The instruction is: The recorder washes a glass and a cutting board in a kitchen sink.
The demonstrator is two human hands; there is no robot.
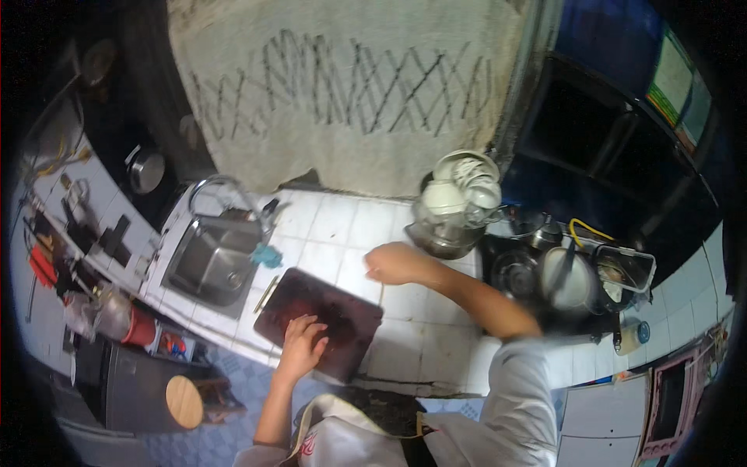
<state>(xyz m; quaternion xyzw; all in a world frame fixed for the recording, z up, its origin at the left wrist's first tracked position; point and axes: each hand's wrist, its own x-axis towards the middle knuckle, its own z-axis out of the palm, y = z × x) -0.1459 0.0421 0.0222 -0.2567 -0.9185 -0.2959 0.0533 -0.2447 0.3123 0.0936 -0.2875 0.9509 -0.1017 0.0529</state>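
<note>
My left hand (303,344) lies flat on a dark red cutting board (344,309), with its fingers spread. The board sits at an angle on the white tiled counter (402,344), and a light-coloured handle (266,295) shows at its left edge. My right hand (400,264) is curled above the counter, beyond the board's upper right corner. Its fingers are turned inward, so whether anything is inside the fist is hidden. A teal cloth (267,255) rests at the rim of the steel sink (207,265), left of the board.
A stack of pale bowls (452,192) stands on a pot at the back right. Further right is a dark stove (516,277) carrying a wide pan (565,277), beside a clear plastic box (627,268). A curved faucet (222,181) rises behind the sink. A wooden stool (184,401) stands lower left.
</note>
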